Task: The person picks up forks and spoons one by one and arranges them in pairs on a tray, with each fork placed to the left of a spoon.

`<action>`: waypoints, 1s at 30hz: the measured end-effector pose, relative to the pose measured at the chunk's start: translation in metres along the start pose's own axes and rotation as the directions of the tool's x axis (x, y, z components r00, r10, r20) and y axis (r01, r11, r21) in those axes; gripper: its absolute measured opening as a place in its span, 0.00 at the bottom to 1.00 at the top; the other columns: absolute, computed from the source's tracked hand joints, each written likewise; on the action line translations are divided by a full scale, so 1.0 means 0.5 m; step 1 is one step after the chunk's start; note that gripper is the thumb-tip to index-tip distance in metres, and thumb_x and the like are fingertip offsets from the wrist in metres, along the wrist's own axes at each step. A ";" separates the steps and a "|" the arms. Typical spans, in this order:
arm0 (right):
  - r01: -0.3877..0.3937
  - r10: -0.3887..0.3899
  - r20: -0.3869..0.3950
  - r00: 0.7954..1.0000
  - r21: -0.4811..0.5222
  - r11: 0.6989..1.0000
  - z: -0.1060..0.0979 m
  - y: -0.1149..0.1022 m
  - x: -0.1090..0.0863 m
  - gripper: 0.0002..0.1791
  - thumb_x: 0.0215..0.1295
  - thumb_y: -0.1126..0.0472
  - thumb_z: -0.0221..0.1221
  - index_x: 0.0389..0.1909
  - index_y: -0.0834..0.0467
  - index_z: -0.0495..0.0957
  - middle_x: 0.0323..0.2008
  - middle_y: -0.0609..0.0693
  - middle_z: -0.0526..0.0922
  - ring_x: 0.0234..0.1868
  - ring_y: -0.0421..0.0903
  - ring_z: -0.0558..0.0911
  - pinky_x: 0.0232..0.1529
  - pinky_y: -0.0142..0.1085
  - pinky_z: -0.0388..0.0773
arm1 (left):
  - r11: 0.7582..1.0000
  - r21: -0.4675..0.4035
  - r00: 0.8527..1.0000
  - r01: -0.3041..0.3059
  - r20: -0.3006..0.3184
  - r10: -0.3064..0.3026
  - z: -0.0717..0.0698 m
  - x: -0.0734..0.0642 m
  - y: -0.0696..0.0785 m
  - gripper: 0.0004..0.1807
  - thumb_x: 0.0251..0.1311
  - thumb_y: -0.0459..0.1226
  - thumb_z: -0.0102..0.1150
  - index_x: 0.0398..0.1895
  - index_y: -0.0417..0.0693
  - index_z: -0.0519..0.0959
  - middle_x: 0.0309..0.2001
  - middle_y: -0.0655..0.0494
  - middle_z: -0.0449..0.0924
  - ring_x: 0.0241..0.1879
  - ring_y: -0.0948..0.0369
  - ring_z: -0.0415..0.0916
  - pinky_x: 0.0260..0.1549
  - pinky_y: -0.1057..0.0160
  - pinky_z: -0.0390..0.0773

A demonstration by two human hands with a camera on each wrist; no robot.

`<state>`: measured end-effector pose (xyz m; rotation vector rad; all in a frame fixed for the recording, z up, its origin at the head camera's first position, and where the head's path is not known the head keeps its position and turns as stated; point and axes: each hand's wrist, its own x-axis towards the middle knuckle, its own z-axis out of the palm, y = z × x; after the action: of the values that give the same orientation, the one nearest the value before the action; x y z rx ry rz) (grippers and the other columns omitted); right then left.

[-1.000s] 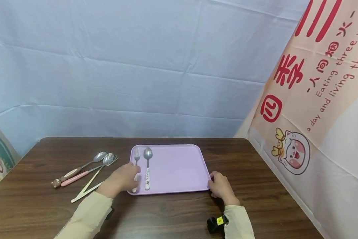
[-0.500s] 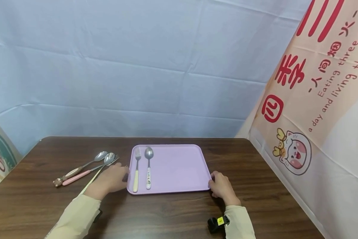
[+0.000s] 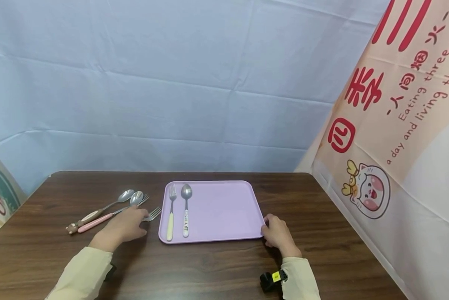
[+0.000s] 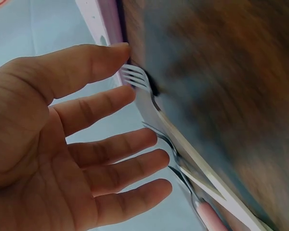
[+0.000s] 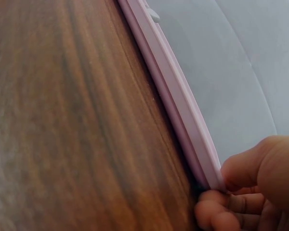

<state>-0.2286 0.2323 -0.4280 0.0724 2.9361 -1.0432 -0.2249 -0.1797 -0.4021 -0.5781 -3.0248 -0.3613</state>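
Observation:
My left hand hovers over the loose cutlery left of the tray, fingers spread and holding nothing. Just beyond its fingertips lie the tines of a fork; the left wrist view shows this fork's cream handle running past the fingers. A second spoon is partly covered by the hand. At the near right corner of the lilac tray, my right hand pinches the rim between thumb and fingers. On the tray's left side, a cream-handled fork and a white-handled spoon lie side by side.
A bear-handled spoon and a pink-handled fork lie at the left of the brown table. A pale blue cloth hangs behind the table, and a printed cloth slopes along its right side.
My left hand has let go of the cream-handled fork on the tray and moved left, off the tray, to the loose cutlery. The right hand stays at the tray corner.

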 end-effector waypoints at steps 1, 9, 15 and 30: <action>-0.001 0.001 0.000 1.000 -0.002 1.000 0.000 0.000 0.000 0.09 0.59 0.69 0.50 0.40 0.68 0.71 0.17 0.53 0.72 0.13 0.44 0.74 0.15 0.36 0.72 | 1.000 0.005 1.000 -0.002 -0.005 0.002 0.001 -0.002 -0.003 0.18 0.37 0.35 0.69 0.35 0.39 0.78 0.31 0.51 0.75 0.34 0.51 0.73 0.34 0.50 0.73; -0.005 0.005 0.000 1.000 -0.010 1.000 -0.001 0.000 0.001 0.11 0.59 0.69 0.49 0.42 0.68 0.71 0.17 0.53 0.72 0.13 0.44 0.74 0.16 0.36 0.72 | 1.000 -0.013 1.000 -0.002 -0.025 0.001 0.004 -0.019 -0.027 0.14 0.34 0.32 0.67 0.29 0.43 0.77 0.25 0.57 0.70 0.30 0.55 0.69 0.31 0.53 0.71; -0.004 0.004 0.000 1.000 -0.007 1.000 -0.001 0.001 0.001 0.11 0.59 0.69 0.49 0.43 0.69 0.71 0.18 0.53 0.72 0.13 0.44 0.74 0.16 0.36 0.72 | 0.999 -0.026 0.999 -0.020 -0.036 0.019 0.007 -0.031 -0.039 0.12 0.34 0.29 0.65 0.24 0.45 0.73 0.20 0.60 0.64 0.26 0.59 0.62 0.26 0.58 0.66; -0.005 0.005 0.000 1.000 0.001 1.000 -0.001 0.000 0.000 0.11 0.60 0.69 0.49 0.43 0.69 0.71 0.18 0.53 0.72 0.13 0.44 0.74 0.16 0.36 0.72 | 1.000 -0.016 1.000 -0.011 -0.013 0.011 0.009 -0.041 -0.053 0.13 0.36 0.21 0.59 0.21 0.44 0.69 0.19 0.57 0.64 0.22 0.59 0.62 0.22 0.58 0.66</action>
<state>-0.2286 0.2326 -0.4276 0.0797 2.9339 -1.0439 -0.2156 -0.2100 -0.4139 -0.5914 -3.0076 -0.3880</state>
